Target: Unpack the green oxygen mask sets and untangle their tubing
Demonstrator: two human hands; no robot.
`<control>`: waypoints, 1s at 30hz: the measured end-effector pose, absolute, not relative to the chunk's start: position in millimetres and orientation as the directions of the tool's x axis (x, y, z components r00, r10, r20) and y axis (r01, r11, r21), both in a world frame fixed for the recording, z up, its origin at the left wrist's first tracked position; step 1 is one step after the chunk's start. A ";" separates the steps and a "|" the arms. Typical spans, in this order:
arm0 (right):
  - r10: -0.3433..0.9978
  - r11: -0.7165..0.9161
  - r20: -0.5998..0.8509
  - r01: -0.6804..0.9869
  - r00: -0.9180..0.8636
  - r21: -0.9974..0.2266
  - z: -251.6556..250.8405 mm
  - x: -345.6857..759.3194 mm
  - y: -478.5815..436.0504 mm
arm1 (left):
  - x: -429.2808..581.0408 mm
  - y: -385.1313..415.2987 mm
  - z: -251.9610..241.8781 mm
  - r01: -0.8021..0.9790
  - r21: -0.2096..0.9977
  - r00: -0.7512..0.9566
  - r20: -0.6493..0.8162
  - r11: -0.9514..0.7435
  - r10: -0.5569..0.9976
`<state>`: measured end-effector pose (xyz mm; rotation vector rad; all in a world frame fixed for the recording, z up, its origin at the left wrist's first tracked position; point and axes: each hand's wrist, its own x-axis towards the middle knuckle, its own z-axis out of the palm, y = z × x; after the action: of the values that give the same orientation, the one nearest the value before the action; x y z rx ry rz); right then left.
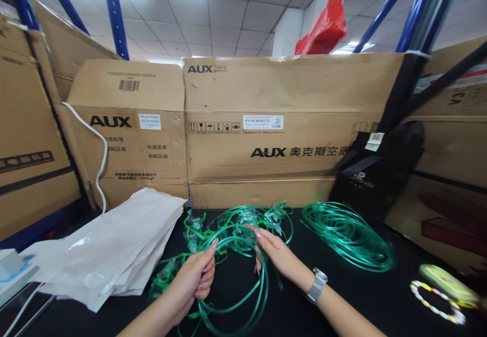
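Note:
A loose coil of clear green plastic tubing (262, 296) hangs in loops between my two hands. My left hand (200, 273) is closed, pinching the tubing at the left of the loops. At the upper right of the same loops, my right hand (270, 248) grips the tubing between thumb and fingers; a watch with a metal band (317, 286) is on that wrist. Just behind lie several clear oxygen masks (196, 225) with green straps and more green tubing. Some of the pile is hidden by my hands.
A bigger coil of green tubing (350, 235) lies to the right. White plastic bags (117, 240) are stacked at left. Cardboard boxes (297, 93) wall the back, with a black bag (376, 174) before them. A beaded bracelet (437, 301) and a yellow-green case (447, 282) lie far right.

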<state>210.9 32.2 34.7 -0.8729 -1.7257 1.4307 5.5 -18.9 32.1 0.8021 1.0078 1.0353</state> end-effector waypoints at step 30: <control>0.883 0.470 0.444 0.292 -0.153 -0.833 35.6 235.1 57.7 | 2.8 -20.5 27.4 -0.468 0.869 0.138 -0.110 0.163 0.984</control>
<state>235.1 57.7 35.6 -1.0177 -1.6914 0.7200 2.8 -20.5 27.4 0.7913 0.8302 1.2265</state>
